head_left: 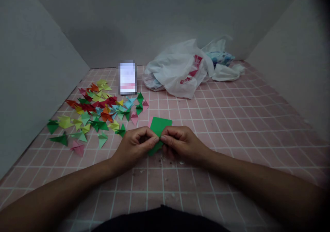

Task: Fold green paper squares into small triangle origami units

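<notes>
Green paper (161, 124) btwn L hand (130, 146) & R hand (187, 144), pinched by both.
Thin, smooth, straight-edged; thumbs v. close tog. on it. Pointy folded bits (97, 124), multi-col., off to L; crinkly plastic bag (175, 67) beyond.

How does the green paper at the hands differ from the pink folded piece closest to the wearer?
Colour: the green paper is strong green; the pink piece is pale.
Shape: the paper shows a broad, straight-edged face; the pink piece has sharp points.
Place: the paper is at the fingertips of the left hand and right hand; the pink piece lies untouched.
Both look like paper.
</notes>
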Tool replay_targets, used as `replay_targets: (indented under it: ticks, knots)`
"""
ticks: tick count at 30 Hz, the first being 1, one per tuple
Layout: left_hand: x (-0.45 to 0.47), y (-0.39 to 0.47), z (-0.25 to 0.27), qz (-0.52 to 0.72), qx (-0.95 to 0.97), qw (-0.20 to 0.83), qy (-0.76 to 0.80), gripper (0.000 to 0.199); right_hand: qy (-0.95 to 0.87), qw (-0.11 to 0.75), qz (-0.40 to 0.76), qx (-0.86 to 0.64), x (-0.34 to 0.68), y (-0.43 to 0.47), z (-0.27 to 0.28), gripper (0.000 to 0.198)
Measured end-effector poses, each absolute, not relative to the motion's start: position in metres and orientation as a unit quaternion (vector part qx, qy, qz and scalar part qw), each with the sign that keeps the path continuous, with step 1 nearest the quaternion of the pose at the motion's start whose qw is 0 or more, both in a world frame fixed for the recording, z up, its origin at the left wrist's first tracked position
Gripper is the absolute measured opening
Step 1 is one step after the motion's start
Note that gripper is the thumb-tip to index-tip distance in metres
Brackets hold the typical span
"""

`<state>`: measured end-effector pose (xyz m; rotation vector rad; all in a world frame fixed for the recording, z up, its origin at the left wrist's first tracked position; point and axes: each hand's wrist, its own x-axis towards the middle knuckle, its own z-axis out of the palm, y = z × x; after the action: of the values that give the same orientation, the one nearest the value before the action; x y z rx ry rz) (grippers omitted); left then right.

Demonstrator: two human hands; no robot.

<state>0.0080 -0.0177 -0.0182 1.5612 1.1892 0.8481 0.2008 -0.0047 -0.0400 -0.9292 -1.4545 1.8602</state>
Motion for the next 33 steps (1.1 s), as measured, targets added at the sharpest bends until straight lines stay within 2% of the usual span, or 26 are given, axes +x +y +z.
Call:
replay_targets:
  ticks: [6,14,17,21,26,30,33]
  knots:
    - [0.006,-0.013,-0.017,0.349,0.584,0.54,0.495,0.021,-0.551,0.312,0.687,-0.358,0.201,-0.003,-0.043,0.024]
    - [0.007,-0.013,-0.025,0.389,0.508,0.571,0.514,0.028,-0.486,0.376,0.686,-0.388,0.201,-0.001,-0.042,0.028]
    - [0.007,-0.013,-0.024,0.377,0.515,0.573,0.515,0.028,-0.477,0.368,0.702,-0.38,0.2,-0.001,-0.042,0.032]
    - [0.008,-0.014,-0.021,0.35,0.531,0.583,0.507,0.025,-0.491,0.337,0.71,-0.375,0.199,-0.003,-0.042,0.028]
    - [0.006,-0.014,-0.022,0.365,0.52,0.599,0.488,0.026,-0.51,0.354,0.679,-0.392,0.2,-0.004,-0.039,0.026]
    - [0.002,-0.011,-0.026,0.386,0.477,0.641,0.461,0.03,-0.464,0.36,0.717,-0.375,0.201,0.001,-0.039,0.028]
    - [-0.002,-0.007,-0.029,0.428,0.504,0.593,0.46,0.023,-0.393,0.364,0.773,-0.34,0.202,0.005,-0.042,0.033]
